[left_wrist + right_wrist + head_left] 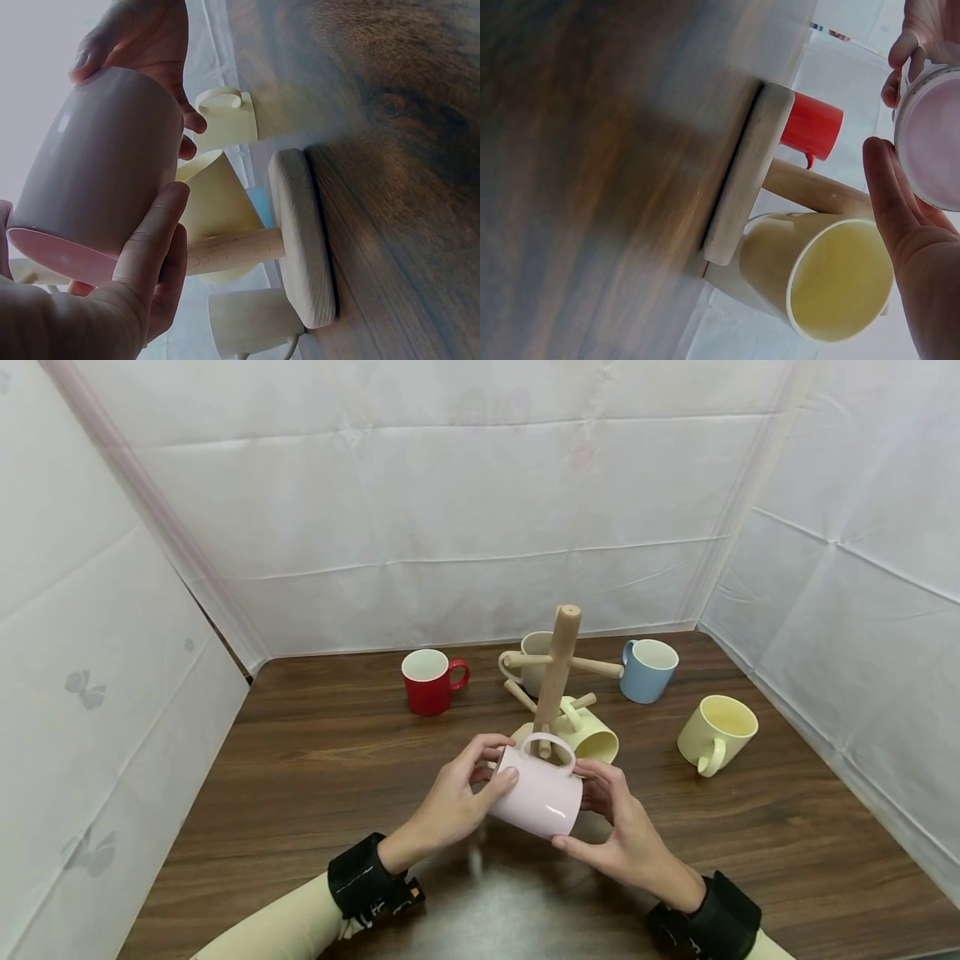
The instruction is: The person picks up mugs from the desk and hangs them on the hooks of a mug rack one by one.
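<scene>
Both hands grip the pink mug (538, 793), held tilted on its side above the near part of the dark wooden tabletop (315, 760), just in front of the mug rack (557, 668). The left hand (461, 787) has its thumb on the near side of the mug at the left end; the right hand (618, 827) has its thumb at the lower edge and its fingers by the handle, at the right end. The handle points up and away, and the tip of a low peg shows through its loop; whether the peg is inside it, I cannot tell. A yellow mug (588, 735) hangs tilted on the rack's right side. Behind the rack stands a white mug (534, 678). The red mug (427, 685) stands upright at far left, the blue mug (649, 672) at far right, and a second yellow mug (712, 731) nearer on the right.
</scene>
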`<state>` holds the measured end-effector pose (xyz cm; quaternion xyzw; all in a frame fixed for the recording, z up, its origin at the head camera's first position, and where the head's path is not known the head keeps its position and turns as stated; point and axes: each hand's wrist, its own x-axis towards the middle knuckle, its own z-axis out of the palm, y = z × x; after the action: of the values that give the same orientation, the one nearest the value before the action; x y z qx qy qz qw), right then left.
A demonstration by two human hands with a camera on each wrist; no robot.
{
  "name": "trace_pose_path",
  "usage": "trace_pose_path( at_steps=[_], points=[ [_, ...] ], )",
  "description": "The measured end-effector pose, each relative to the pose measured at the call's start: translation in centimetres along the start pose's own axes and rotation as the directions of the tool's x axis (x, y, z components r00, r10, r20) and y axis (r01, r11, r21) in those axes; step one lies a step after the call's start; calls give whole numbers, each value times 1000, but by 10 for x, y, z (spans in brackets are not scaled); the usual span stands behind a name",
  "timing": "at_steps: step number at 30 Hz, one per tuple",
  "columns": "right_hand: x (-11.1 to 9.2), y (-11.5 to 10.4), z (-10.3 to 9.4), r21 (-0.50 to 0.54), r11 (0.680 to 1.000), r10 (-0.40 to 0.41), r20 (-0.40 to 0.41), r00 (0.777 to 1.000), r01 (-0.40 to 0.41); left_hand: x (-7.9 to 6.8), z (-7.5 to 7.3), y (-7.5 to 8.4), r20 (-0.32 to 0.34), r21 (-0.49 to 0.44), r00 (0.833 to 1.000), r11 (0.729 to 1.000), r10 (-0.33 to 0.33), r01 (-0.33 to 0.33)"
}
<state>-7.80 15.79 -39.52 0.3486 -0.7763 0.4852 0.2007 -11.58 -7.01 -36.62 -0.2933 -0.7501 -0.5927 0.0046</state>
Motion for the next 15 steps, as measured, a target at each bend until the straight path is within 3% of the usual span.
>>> trace_pose_path(
  at_steps=[15],
  points=[
    [-1,7,-1,-12,999,36,11,999,-36,4,1,-9,34,1,999,999,-35,35]
  ],
)
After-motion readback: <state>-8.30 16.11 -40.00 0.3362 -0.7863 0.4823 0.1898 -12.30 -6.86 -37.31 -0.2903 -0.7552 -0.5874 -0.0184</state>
